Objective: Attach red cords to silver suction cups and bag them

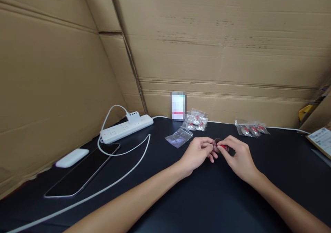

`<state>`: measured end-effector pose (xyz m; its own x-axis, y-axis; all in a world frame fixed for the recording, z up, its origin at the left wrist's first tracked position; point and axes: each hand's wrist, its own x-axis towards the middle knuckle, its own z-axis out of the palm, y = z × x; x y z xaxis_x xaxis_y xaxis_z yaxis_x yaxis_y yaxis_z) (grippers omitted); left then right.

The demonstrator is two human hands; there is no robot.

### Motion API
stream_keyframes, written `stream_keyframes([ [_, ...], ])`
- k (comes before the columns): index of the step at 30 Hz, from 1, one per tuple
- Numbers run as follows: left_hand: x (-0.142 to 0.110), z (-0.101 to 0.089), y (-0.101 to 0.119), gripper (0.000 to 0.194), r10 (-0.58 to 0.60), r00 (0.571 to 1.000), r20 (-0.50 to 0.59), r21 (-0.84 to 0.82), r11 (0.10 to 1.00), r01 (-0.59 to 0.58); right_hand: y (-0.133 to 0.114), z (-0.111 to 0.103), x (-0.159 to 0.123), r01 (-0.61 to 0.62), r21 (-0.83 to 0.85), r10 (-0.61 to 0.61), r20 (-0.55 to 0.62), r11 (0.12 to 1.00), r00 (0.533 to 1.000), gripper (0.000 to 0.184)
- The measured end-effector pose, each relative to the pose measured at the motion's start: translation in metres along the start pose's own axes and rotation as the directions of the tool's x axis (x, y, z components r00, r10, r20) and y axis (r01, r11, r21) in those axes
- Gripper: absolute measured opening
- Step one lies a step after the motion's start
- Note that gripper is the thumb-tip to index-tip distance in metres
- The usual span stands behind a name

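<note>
Cardboard walls [219,62] stand behind the black worktop [191,198]; left hand [198,151] grasps a shiny disc [216,142], right hand [240,157] pinches its red part [222,146].

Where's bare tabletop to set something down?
Free: black tabletop between left forearm and right forearm; also from right hand across to the labelled package. Crowded: left side, with power strip, phone and looping cable; back edge beyond both hands, with plastic bags.
</note>
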<state>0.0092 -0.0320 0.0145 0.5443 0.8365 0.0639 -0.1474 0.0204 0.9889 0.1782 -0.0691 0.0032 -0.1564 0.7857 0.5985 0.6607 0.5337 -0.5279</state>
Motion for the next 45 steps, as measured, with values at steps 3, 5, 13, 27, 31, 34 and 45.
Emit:
stream_keyframes([
  [3,-0.001,-0.002,0.001,0.012,-0.037,0.999,0.016,0.01,0.999,0.037,0.001,-0.001,0.001,0.017,0.057,-0.018,0.009,0.998,1.0,0.016],
  [5,0.0,-0.003,0.0,0.012,-0.059,0.998,0.016,-0.016,0.998,0.06,0.001,-0.001,0.001,0.026,0.083,-0.028,0.021,0.996,0.999,0.017],
  [13,0.002,-0.008,-0.003,0.017,-0.046,0.998,0.043,-0.138,0.989,0.052,-0.003,-0.004,0.004,0.03,0.088,-0.031,0.008,0.996,0.999,0.016],
  [27,0.003,-0.008,-0.003,0.023,-0.005,0.993,0.116,0.009,1.0,0.004,0.002,-0.006,0.008,-0.073,0.269,0.064,0.042,0.96,0.997,0.013],
  [31,0.003,-0.007,-0.004,0.024,-0.022,0.992,0.121,0.115,0.993,0.008,0.005,0.001,0.006,-0.321,0.561,0.25,0.201,0.763,0.947,0.034],
  [34,0.002,-0.008,-0.008,0.018,-0.005,0.992,0.123,0.179,0.984,-0.017,0.001,0.004,0.004,-0.466,0.674,0.249,0.399,0.573,0.883,0.033],
  [45,0.009,-0.017,0.003,0.008,0.099,0.994,0.041,0.289,0.951,-0.107,-0.013,-0.009,0.006,-0.533,0.803,0.238,0.481,0.265,0.843,0.025],
])
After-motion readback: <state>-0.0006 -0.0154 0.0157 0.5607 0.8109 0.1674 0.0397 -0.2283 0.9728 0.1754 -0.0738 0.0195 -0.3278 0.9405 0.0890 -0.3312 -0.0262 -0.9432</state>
